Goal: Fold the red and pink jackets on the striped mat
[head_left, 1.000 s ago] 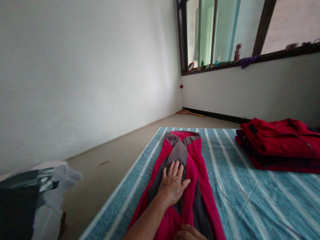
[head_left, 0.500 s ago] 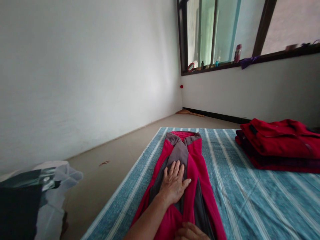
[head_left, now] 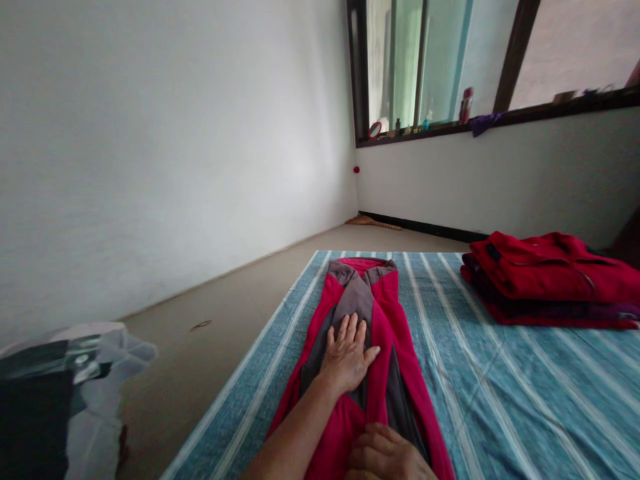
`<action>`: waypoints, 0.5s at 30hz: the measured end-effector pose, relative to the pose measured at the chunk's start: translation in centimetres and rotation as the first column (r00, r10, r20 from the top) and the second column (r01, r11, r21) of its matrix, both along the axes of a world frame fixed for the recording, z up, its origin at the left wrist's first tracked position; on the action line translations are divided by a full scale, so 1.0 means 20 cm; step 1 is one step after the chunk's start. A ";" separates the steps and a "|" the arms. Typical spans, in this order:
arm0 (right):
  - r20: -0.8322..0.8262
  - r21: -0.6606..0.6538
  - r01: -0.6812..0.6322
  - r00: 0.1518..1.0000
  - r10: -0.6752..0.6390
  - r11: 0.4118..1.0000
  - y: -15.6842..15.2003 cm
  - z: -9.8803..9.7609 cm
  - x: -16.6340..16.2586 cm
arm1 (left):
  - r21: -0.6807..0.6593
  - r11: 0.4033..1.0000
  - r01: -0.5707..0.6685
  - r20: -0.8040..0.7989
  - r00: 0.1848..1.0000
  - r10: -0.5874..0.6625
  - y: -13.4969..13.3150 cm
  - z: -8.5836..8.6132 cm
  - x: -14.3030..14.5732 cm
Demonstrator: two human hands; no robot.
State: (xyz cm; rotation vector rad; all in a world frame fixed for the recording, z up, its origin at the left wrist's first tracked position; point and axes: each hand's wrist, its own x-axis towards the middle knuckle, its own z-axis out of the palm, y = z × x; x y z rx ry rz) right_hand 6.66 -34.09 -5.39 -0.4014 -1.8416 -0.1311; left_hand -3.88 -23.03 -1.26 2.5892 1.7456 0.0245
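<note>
A long pink-and-grey jacket (head_left: 393, 300) lies folded narrow on the striped blue bedsheet, its collar toward the far edge. My left hand (head_left: 346, 360) rests flat on the grey-and-pink front of it, fingers spread and thumb out to the right. Close to me, my right hand (head_left: 385, 455) is curled over a pink folded strip of the same jacket, fingertips pressed into the cloth. The lower part of the right hand is cut off by the frame's bottom edge.
A stack of folded red and dark clothes (head_left: 550, 280) sits on the right of the bedsheet (head_left: 450, 320). A white plastic bag (head_left: 97, 400) with dark items stands at lower left by the bed. Bottles and a small round mirror (head_left: 375, 129) line the windowsill.
My right hand has come slightly farther up into view along the jacket. My left hand keeps its place on the cloth. The whole view has shifted a little.
</note>
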 end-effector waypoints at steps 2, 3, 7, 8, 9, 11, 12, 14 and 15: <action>0.015 -0.021 -0.007 1.000 0.007 1.000 -0.01 0.03 0.01 | 0.011 1.000 -0.003 0.002 1.000 0.003 0.00 -0.01 0.00; 0.040 -0.035 -0.011 0.999 0.012 0.999 -0.02 0.04 0.02 | 0.014 1.000 0.000 0.003 1.000 0.000 0.00 -0.01 0.00; 0.167 -0.120 -0.035 0.984 0.054 0.992 -0.04 0.07 0.04 | 0.014 1.000 0.008 0.004 1.000 -0.008 0.01 0.00 0.01; 0.191 -0.139 -0.037 0.980 0.063 0.990 -0.04 0.08 0.05 | 0.009 1.000 0.005 0.007 1.000 -0.005 0.01 0.01 0.01; 0.208 -0.155 -0.035 0.976 0.067 0.987 -0.04 0.08 0.05 | 0.000 1.000 0.001 0.010 1.000 -0.001 0.01 0.02 0.01; 0.242 -0.176 -0.029 0.968 0.072 0.984 -0.05 0.10 0.06 | -0.037 0.999 -0.006 0.020 1.000 0.007 0.00 0.06 0.02; 0.252 -0.179 -0.024 0.965 0.069 0.984 -0.06 0.11 0.06 | -0.061 0.998 -0.008 0.025 1.000 0.010 0.00 0.07 0.02; 0.274 -0.161 -0.014 0.960 0.059 0.987 -0.08 0.13 0.08 | -0.100 0.995 -0.002 0.035 0.999 0.006 -0.01 0.11 0.02; 0.289 -0.149 -0.001 0.956 0.045 0.989 -0.09 0.14 0.09 | -0.106 0.994 0.011 0.039 0.999 -0.007 -0.02 0.12 0.02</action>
